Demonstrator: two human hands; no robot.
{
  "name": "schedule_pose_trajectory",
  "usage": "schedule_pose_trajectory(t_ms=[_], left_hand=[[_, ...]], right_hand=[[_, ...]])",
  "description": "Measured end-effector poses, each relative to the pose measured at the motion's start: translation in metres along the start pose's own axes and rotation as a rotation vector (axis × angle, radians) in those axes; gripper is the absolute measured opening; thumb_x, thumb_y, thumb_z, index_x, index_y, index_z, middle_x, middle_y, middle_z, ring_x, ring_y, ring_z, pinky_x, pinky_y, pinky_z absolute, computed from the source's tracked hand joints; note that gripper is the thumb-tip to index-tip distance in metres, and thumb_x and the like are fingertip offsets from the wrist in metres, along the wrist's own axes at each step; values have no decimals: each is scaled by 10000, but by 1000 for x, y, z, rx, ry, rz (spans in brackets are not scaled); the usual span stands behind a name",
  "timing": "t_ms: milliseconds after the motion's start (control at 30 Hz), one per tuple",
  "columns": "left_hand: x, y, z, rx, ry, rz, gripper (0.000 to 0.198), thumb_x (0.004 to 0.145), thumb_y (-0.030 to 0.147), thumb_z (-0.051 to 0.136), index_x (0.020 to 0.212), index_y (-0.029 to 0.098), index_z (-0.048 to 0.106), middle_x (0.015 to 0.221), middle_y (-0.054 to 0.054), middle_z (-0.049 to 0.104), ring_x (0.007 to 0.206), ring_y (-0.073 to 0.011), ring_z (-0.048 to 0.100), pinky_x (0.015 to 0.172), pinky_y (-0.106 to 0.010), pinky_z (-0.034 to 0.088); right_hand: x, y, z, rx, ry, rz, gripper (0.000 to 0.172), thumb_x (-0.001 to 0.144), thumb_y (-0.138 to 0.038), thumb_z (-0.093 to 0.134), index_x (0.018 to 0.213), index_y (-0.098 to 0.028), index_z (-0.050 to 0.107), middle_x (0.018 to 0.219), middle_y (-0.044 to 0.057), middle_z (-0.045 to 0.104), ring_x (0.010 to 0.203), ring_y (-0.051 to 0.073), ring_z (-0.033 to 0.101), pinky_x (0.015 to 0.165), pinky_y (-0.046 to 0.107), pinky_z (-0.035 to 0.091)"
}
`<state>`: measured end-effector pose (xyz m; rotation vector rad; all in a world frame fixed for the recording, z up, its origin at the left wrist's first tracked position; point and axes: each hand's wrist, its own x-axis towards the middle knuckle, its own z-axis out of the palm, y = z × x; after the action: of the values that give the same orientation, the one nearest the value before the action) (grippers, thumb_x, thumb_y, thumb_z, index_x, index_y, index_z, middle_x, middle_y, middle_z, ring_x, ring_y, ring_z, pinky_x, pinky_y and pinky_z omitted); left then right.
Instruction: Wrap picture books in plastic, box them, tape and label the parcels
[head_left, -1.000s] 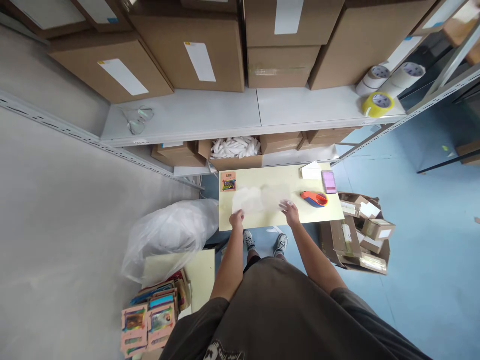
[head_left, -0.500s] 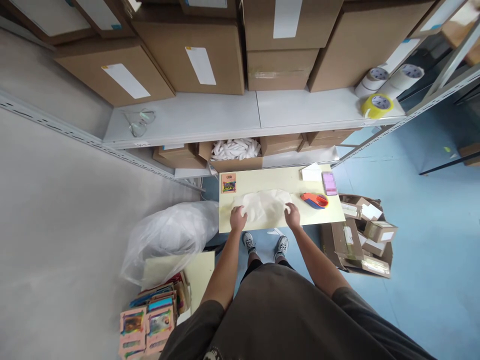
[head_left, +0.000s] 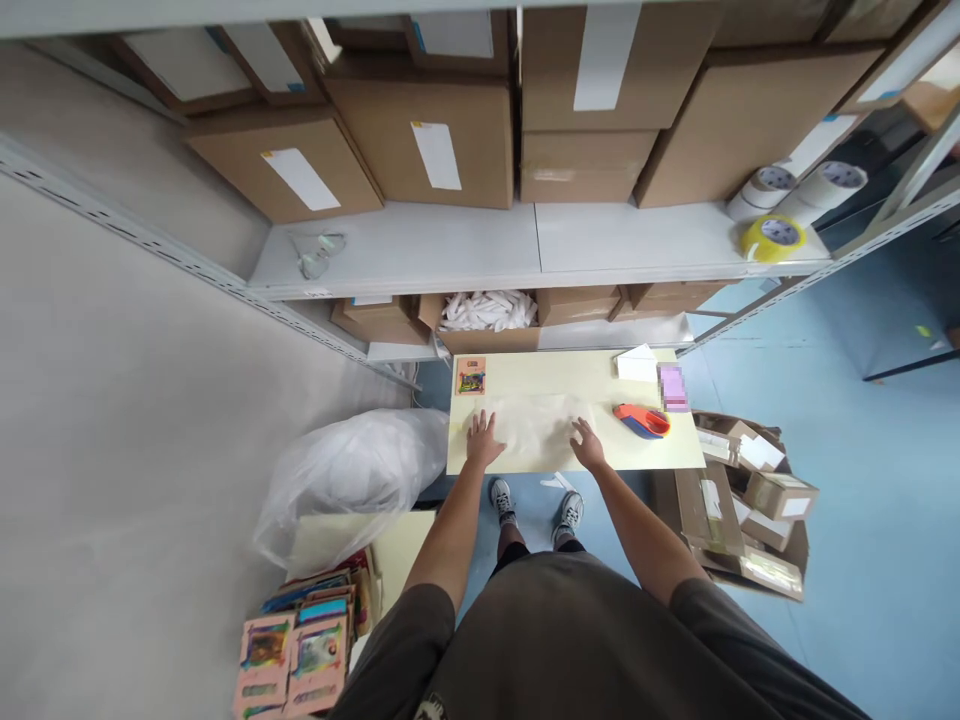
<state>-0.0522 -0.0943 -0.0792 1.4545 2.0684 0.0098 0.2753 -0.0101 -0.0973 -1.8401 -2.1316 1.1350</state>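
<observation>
Clear plastic film lies spread between our two hands, at the near edge of the pale yellow table. Our left hand presses flat on its left end and our right hand on its right end. Both are open, palms down with fingers splayed, and neither closes around anything.

We judge the flattening to be mostly done. The film looks smooth and low against the tabletop, with only faint creases showing through the glare. It is thin and almost colourless, so its edges are hard to trace, and we cannot tell whether it is a single sheet or a bag. Nothing rests on it, and we see nothing inside it. By our reading, the laying-out is done and anything further is not begun.

Just to the right of the right hand lies an orange and blue tape dispenser, untouched. Beyond it are a pink pack and a white slip. Beyond the left hand, well apart from the film, a small colourful card sits at the far corner.

Farther off, past the table, an open carton of white pieces stands under a grey shelf. The shelf carries brown boxes, with tape rolls out to the right.
</observation>
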Motion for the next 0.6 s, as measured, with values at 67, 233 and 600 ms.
schedule_pose_trajectory(t_ms=[67,233,600], left_hand=[[0,-4,-14,-71,110,-2,889,907,463,768,1685,271,382,1811,-122,200,1679,-377,122,1321,-518,252],[15,-36,-61,-434,353,-144,669,1023,410,620,1640,211,455,1692,-130,469,1598,-285,387,1298,-401,335],[104,-113,-79,-873,278,-303,634,982,407,704,1569,217,558,1578,-123,609,1482,-301,550,1237,-435,430]], right_hand=[[12,-23,-2,218,107,10,577,930,-296,552,1493,-215,650,1630,111,557,1524,288,506,1240,474,441],[55,-110,10,653,126,14,586,910,-443,630,1438,-198,699,1557,122,630,1485,312,552,1228,467,459],[174,-210,121,683,-5,41,679,827,-447,698,1457,-196,671,1559,139,624,1517,316,524,1250,491,423]])
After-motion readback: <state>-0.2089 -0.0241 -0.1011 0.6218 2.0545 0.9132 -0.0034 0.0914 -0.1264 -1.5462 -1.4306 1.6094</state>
